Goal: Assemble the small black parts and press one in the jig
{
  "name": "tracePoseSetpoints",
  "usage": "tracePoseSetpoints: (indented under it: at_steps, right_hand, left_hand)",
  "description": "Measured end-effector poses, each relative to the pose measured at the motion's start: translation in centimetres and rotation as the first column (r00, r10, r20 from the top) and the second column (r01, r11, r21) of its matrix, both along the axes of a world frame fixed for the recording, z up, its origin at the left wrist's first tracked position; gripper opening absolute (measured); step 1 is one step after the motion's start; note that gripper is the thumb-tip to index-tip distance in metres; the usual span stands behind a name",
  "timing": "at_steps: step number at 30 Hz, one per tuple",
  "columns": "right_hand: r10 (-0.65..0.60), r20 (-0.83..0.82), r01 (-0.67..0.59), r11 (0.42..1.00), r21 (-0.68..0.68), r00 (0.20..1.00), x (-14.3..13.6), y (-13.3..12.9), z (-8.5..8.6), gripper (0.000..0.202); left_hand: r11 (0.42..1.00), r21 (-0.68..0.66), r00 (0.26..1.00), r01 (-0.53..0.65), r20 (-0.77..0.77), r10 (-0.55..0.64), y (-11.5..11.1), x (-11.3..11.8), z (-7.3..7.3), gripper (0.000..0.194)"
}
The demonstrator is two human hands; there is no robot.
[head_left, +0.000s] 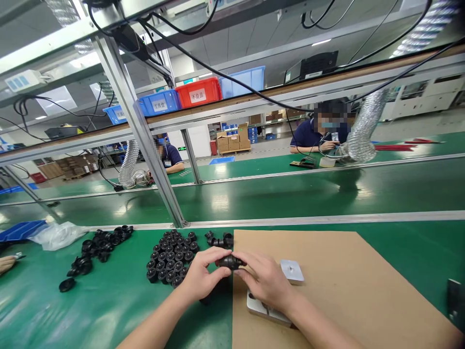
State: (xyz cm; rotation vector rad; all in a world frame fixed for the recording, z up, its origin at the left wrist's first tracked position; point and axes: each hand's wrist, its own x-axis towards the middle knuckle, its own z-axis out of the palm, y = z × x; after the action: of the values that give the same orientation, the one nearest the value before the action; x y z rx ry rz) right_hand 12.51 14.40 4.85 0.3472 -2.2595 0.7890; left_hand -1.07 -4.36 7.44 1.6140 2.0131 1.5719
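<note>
1. A black cylindrical part (229,262) lay directly between the left hand (203,274) and the right hand (268,278), at their fingertips, so neither hand was nearer: both touched it.
2. Its long axis ran roughly side to side, from the left fingertips across to the right ones, about in line with the gap between the hands.
3. The left hand was nearly closed, thumb and fingers pinching the part's left end; the right hand was closed about as far on its right end. Some of the right hand's finger contact was hidden, so its exact grip could not be told.
4. A metal block (271,314) sat below the right hand, partly covered by it; whether they touched could not be told. A square metal plate (291,271) lay just right of that hand, on the cardboard sheet (337,286).
5. Left of the left hand stood a cluster of black round parts (169,255).
</note>
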Motion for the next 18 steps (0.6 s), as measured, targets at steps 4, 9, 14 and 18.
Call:
tracePoseSetpoints:
  at_steps: [4,9,14,18]
  right_hand:
    - [-0.074,0.097,0.077,0.996,-0.032,0.993,0.3,-0.1,0.1,0.022]
    - [-0.056,0.005,0.055,0.993,0.100,0.998,0.4,0.1,0.2,0.033]
    - [-0.023,-0.042,0.027,0.995,0.092,0.999,0.4,0.4,-0.5,0.035]
    - [-0.047,-0.145,0.055,0.997,0.053,0.988,-0.8,1.7,-3.3,0.040]
  left_hand:
    - [1.000,0.012,1.000,-0.010,0.000,0.010,0.0,0.2,0.1,0.033]
    - [0.998,-0.027,0.998,-0.053,0.029,0.054,0.0,0.2,0.2,0.032]
    - [1.000,0.000,0.999,0.001,0.046,-0.001,0.3,0.8,0.3,0.034]
    - [0.995,0.096,0.999,0.015,-0.032,-0.012,0.8,0.9,-0.3,0.041]
